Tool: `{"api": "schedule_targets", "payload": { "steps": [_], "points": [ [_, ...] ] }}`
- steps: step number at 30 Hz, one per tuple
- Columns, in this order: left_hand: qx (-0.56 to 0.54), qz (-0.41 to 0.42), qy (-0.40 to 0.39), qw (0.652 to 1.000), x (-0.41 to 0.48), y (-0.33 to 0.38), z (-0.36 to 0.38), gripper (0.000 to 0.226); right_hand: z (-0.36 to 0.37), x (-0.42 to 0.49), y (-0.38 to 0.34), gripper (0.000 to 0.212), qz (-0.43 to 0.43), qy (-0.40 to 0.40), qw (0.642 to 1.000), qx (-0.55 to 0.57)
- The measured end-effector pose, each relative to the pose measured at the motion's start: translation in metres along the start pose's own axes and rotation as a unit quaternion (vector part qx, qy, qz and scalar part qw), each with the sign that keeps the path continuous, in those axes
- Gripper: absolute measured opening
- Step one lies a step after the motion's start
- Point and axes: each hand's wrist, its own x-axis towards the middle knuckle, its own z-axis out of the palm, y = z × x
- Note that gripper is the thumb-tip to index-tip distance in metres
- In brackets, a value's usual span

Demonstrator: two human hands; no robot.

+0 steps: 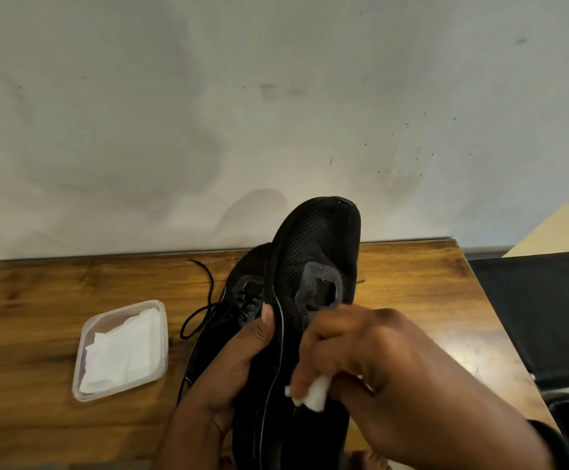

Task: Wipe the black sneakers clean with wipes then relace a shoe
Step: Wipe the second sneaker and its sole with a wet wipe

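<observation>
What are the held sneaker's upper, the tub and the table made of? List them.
Held sneaker: seemingly black mesh fabric, matte, pitted with tiny holes. Tub: likely clear plastic, wipes showing through. Table: wood or wood-look laminate, grain visible, slight sheen.

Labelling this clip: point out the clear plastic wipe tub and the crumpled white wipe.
clear plastic wipe tub [165, 337]: head view, right rim.
crumpled white wipe [318, 395]: head view, exposed lower end.
</observation>
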Motion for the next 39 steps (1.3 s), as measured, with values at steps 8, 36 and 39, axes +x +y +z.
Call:
{"api": "schedule_targets", "payload": {
  "steps": [8,36,39],
  "points": [
    [0.006,-0.032,-0.034,0.999,0.000,-0.003,-0.005,0.065,0.011,0.005,0.026,0.029,0.044,0.348,0.936,-0.039],
    [-0.107,-0.016,-0.004,0.994,0.016,-0.010,-0.016,0.059,-0.009,-0.007,0.013,0.031,0.122,0.176,0.976,0.036],
    [-0.092,-0.011,0.004,0.996,0.018,-0.013,-0.016,0.063,0.003,0.001,0.010,0.034,0.098,0.132,0.986,-0.004]
  ]
}}
